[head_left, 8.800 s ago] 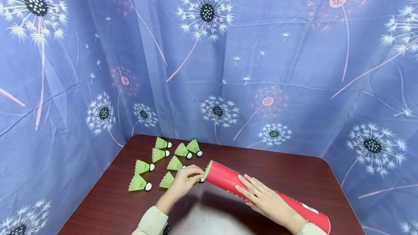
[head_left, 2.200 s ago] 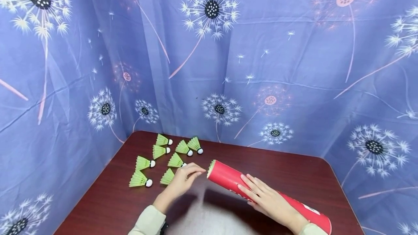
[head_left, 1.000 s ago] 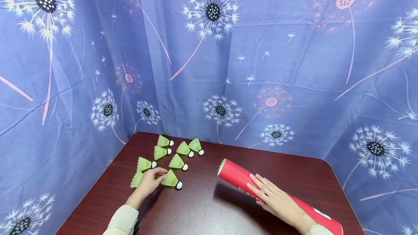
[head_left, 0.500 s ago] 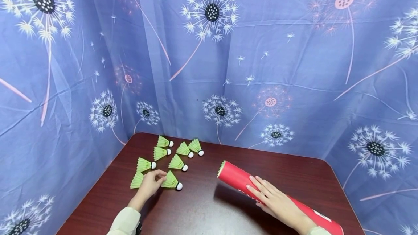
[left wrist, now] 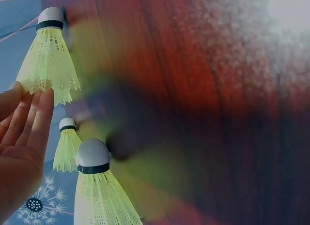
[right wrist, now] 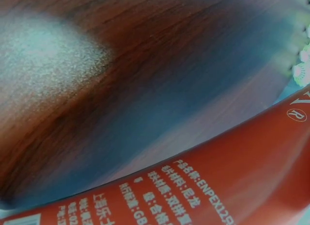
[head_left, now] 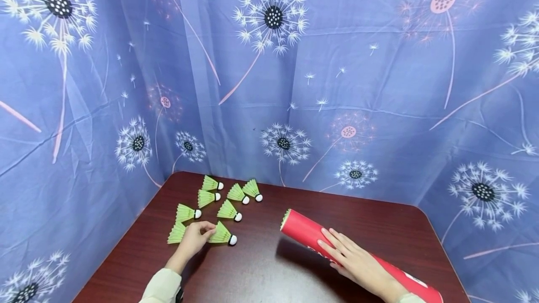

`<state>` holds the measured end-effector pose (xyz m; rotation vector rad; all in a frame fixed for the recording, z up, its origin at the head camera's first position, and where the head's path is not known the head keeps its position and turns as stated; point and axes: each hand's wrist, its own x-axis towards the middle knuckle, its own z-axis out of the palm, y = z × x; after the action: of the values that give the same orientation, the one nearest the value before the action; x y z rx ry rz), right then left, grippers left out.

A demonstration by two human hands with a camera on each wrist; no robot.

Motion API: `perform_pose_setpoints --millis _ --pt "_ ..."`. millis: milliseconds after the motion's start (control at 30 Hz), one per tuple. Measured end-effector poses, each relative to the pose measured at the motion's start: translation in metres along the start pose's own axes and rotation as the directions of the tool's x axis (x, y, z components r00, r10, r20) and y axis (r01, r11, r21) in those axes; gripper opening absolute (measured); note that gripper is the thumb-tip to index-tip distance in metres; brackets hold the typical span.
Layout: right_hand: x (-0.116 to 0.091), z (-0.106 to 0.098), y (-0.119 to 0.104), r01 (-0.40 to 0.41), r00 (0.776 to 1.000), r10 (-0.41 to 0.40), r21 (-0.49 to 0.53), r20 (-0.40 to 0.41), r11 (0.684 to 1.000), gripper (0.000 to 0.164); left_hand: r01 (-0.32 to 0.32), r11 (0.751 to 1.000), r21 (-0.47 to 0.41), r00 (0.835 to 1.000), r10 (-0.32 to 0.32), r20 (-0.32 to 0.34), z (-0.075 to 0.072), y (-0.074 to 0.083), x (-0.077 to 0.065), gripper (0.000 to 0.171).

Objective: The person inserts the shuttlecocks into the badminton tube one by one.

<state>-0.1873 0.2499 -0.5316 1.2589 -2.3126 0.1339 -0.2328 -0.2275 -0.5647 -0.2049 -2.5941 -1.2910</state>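
My left hand (head_left: 193,240) pinches the skirt rim of a yellow-green shuttlecock (head_left: 221,234) with a white cork and black band. In the left wrist view, thumb and fingertips meet at the skirt edge of that shuttlecock (left wrist: 47,58), whose cork points away from the hand. My right hand (head_left: 358,263) lies over a long red shuttlecock tube (head_left: 304,225) and holds it, the fingers across its top. The tube slants, its mouth towards the left, and green skirt tips show there. Printed white text covers the tube's side (right wrist: 218,176) in the right wrist view; the right hand is out of that view.
Several more shuttlecocks lie on the left half of the dark red wooden table (head_left: 252,265), one (head_left: 229,211) just behind the pinched one. Another (head_left: 176,233) is partly covered by the left hand. A blue dandelion-print curtain (head_left: 236,120) encloses the table's back and sides.
A shuttlecock at the tube mouth has gone inside. My left hand has since moved left to another shuttlecock, which has now shifted slightly right. The tube sits a little farther right.
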Motion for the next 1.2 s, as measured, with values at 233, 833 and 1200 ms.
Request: perform_pose_setpoints --millis 233,833,1200 --pt "0.002 0.001 -0.002 0.007 0.999 -0.006 0.013 -0.037 1.0 0.054 -0.043 0.998 -0.034 0.999 0.044 0.027 -0.002 -0.001 0.0 0.008" --pt "0.002 0.003 -0.004 0.012 0.999 -0.012 -0.013 -0.031 1.0 0.055 -0.12 0.958 -0.261 0.993 0.116 -0.033 0.002 0.028 0.007 0.005" --pt "0.007 0.002 -0.006 0.014 1.0 -0.014 -0.012 0.0 1.0 0.054 -0.116 0.935 -0.334 0.993 0.122 -0.002 0.006 0.079 0.008 0.009"
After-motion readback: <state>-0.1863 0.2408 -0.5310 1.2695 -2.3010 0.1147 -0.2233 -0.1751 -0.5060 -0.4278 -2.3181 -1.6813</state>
